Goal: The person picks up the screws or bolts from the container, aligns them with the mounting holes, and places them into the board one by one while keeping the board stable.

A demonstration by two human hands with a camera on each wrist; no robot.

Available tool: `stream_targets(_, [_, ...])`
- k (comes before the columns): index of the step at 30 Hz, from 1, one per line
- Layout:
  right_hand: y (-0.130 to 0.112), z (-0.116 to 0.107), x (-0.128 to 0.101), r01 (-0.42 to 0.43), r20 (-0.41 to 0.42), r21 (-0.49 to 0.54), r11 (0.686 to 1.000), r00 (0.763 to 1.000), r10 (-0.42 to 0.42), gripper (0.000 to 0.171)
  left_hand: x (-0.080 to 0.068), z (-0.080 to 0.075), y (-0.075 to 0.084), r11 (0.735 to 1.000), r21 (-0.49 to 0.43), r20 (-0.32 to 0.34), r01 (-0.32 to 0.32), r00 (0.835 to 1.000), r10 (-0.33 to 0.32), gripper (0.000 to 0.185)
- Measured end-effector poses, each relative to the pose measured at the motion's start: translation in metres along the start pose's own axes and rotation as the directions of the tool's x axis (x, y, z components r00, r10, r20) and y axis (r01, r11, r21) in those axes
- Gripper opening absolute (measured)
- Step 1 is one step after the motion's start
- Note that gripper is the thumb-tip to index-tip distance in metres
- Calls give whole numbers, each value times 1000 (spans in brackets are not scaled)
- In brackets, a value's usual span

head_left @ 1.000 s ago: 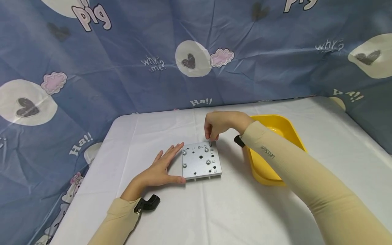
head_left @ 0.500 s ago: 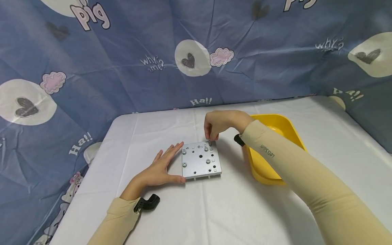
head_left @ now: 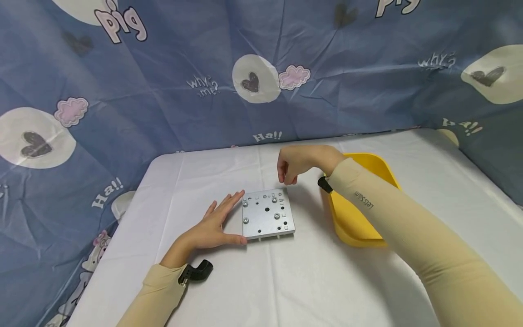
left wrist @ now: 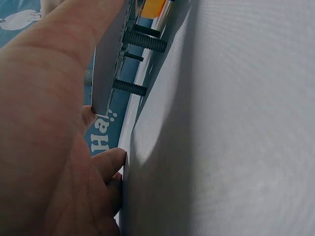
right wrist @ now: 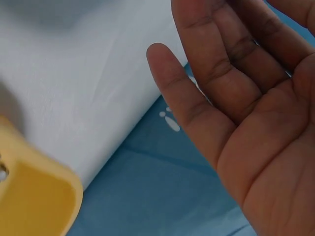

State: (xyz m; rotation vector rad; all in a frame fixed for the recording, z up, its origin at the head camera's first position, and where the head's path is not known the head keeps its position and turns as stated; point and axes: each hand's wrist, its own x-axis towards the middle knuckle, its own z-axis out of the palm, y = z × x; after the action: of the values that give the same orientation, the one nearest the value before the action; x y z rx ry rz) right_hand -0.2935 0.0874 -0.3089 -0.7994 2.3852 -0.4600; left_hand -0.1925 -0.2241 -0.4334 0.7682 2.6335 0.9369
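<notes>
the left hand (head_left: 212, 229) lies on the bench (head_left: 323, 286) with straight, spread fingers, thumb and forefinger touching the left corners of the square silver metal plate (head_left: 264, 219) with bolts and holes. the right hand (head_left: 297, 160) hovers beyond the plate's far right corner, fingers bent; whether they grasp anything cannot be told. the yellow plastic bin (head_left: 353, 225) sits to the right.

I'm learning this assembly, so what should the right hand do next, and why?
Probably reach to the yellow tray for a part: the right hand hovers near the metal plate holding nothing visible, the plate shows open holes, and a shiny piece shows in the tray.
</notes>
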Motion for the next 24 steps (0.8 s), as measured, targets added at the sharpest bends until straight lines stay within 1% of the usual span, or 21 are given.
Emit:
stream_targets(3, [4, -3, -4, -14, -9, -13, 1000, 1000, 14, 11, -1, 1, -3, 1000, -3, -11, -12, 1000, 12, 128])
stream_targets(8, [14, -9, -16, -78, -20, -14, 997, 997, 78, 10, -2, 3, -5, 998, -29, -35, -47, 998, 46, 127])
stream_targets(13, [27, -13, -28, -115, -37, 7, 993, 993, 116, 9, 0, 4, -8, 998, -32, -41, -47, 998, 45, 126])
stream_targets(19, [43, -13, -40, -125, -33, 27, 992, 991, 126, 13, 0, 2, -5, 999, -27, -21, -31, 999, 30, 128])
stream_targets(24, [52, -13, -48, -108, -33, 73, 991, 993, 111, 15, -1, 3, -5, 999, -29, -33, -38, 999, 37, 127])
